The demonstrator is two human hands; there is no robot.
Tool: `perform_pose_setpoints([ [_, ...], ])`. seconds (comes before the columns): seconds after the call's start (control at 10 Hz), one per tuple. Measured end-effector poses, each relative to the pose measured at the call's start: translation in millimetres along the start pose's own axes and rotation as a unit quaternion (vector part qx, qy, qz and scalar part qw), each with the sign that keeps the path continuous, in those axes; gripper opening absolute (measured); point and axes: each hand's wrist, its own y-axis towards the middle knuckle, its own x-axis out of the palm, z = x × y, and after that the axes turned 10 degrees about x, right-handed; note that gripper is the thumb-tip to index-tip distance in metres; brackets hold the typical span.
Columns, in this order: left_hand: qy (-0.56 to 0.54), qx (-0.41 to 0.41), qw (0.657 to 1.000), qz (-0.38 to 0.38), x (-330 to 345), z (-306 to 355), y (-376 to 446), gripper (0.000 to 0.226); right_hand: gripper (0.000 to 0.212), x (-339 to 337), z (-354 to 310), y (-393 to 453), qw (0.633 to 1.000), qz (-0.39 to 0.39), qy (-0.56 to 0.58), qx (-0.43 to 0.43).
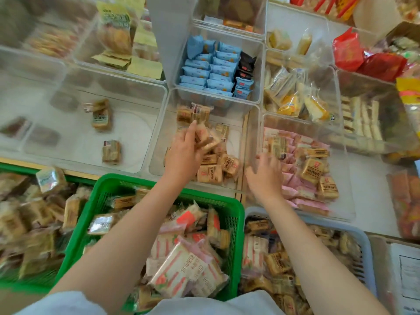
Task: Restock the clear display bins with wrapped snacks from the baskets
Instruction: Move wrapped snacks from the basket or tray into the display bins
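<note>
1. The left hand [184, 153] reaches into the middle clear bin [250, 133], its grip curled round a few tan wrapped snacks [208, 138], above the loose packets lying there.
2. The right hand [264, 176] hovers at the near left wall of the right clear bin [347, 178], fingers spread, holding nothing.
3. The green basket [236, 214] and grey basket [366, 246], both full, sit near the person.

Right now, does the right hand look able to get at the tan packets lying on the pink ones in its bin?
Probably yes: right hand hovers open at that bin's uncovered near corner, tan packets lying just beyond.
</note>
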Motion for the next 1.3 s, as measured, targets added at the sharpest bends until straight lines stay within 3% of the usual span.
perform_pose_setpoints([
  [0.1,0.025,-0.035,0.990,-0.134,10,-16,6,0.078,0.070,13,22,-8,0.999,-0.034,-0.019,-0.009],
  [0.2,0.092,-0.062,0.975,-0.192,23,-21,-7,0.091,0.077,23,37,-16,0.998,-0.036,-0.039,-0.036],
  [0.3,0.143,-0.015,0.976,-0.162,37,-2,-25,0.083,0.071,23,41,-14,0.998,-0.036,-0.025,-0.035],
  [0.4,0.093,0.087,0.976,-0.178,62,37,-39,0.075,0.059,10,46,-2,0.999,0.007,0.002,-0.033],
  [0.5,0.115,0.175,0.950,-0.232,93,72,-46,0.073,0.059,-17,63,15,0.998,0.069,-0.010,-0.006],
  [0.6,0.177,0.204,0.930,-0.249,117,87,-49,0.075,0.059,-48,95,37,0.990,0.127,-0.030,0.049],
  [0.7,0.206,0.196,0.924,-0.255,122,85,-49,0.076,0.064,-66,125,61,0.986,0.129,-0.026,0.105],
  [0.8,0.215,0.192,0.918,-0.272,119,87,-49,0.077,0.079,-64,142,76,0.986,0.083,0.004,0.146],
  [1.0,0.215,0.176,0.919,-0.279,116,92,-48,0.077,0.098,-50,140,89,0.977,0.075,0.090,0.178],
  [1.2,0.211,0.179,0.922,-0.271,119,89,-49,0.078,0.065,-54,138,82,0.982,-0.030,0.055,0.180],
  [1.3,0.205,0.179,0.924,-0.270,118,89,-48,0.078,0.045,-57,135,70,0.982,-0.024,0.110,0.151],
])
